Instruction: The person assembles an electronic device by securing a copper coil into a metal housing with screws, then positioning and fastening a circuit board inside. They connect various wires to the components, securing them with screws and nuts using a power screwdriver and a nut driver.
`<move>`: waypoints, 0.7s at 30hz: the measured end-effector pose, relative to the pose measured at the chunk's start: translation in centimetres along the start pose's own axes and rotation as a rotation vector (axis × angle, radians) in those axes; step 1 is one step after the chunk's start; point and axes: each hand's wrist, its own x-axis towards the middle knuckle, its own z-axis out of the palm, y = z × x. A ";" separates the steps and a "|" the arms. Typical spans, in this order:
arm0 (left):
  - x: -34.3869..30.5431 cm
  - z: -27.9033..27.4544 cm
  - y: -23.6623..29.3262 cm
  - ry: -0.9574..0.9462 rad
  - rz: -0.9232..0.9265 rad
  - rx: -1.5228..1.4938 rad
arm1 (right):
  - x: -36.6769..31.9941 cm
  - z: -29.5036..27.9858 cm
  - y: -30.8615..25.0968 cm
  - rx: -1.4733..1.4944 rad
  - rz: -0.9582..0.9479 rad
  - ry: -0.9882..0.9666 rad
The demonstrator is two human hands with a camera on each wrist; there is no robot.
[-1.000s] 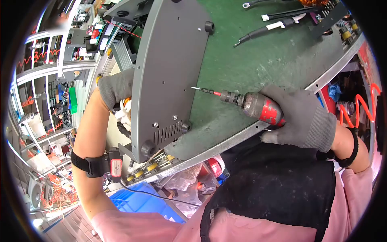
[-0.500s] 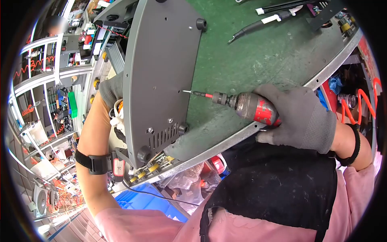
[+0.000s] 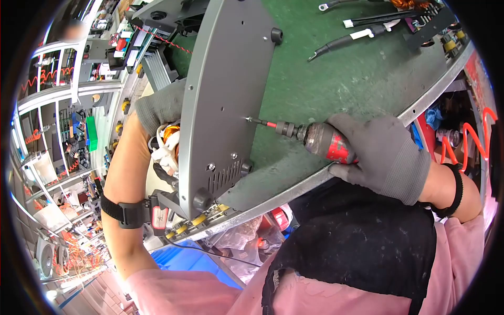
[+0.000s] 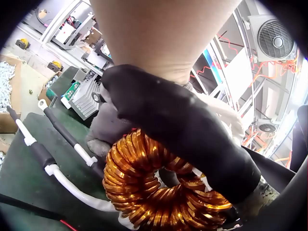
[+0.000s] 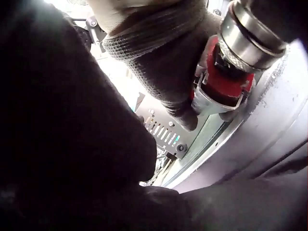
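In the head view my gloved right hand point(image 3: 386, 157) grips a red and dark power screwdriver point(image 3: 328, 143). Its bit point(image 3: 257, 122) points left, with the tip right at a small hole near the edge of an upright grey metal panel point(image 3: 226, 94). Behind that panel reaches my gloved left hand point(image 3: 160, 109), its fingers hidden there. A copper-wound ring coil point(image 4: 144, 178) fills the left wrist view, a black sleeved cable point(image 4: 183, 125) crossing above it. Grey glove fingers point(image 4: 103, 127) show beside the coil; I cannot tell what they hold.
The panel stands on a green work surface point(image 3: 304, 89) with a metal edge point(image 3: 315, 184). Cables with white sleeves point(image 3: 359, 34) lie at the back right, near another copper coil point(image 3: 409, 4). Yellow rollers point(image 3: 198, 220) line the near side, and a blue bin point(image 3: 197, 257) sits below.
The screwdriver has moved left and its bit tip, earlier slightly apart from the panel, now meets the hole. The panel shifted left in the view, then back right, with my left hand behind it.
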 end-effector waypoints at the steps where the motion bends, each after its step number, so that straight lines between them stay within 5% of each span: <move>1: 0.1 0.0 0.1 -0.003 0.012 0.016 | 0.1 -0.1 -0.1 -0.032 0.015 -0.008; 9: 0.2 0.0 0.3 -0.030 0.173 0.106 | 0.8 -0.4 -0.9 -0.085 0.084 -0.092; 13: -0.4 -0.3 0.9 -0.013 0.233 0.131 | 0.6 -0.1 -0.1 -0.028 0.047 0.038; 16: -1.7 -0.7 2.8 0.190 -0.236 -0.243 | 0.3 -1.8 0.8 0.086 -0.018 0.117; 17: -2.3 -0.5 1.5 0.347 -0.274 -0.596 | 0.2 -2.3 0.9 0.155 0.002 0.101; 21: -4.7 -1.3 3.9 0.554 -0.061 -1.072 | 1.2 -3.6 1.0 0.078 0.019 -0.009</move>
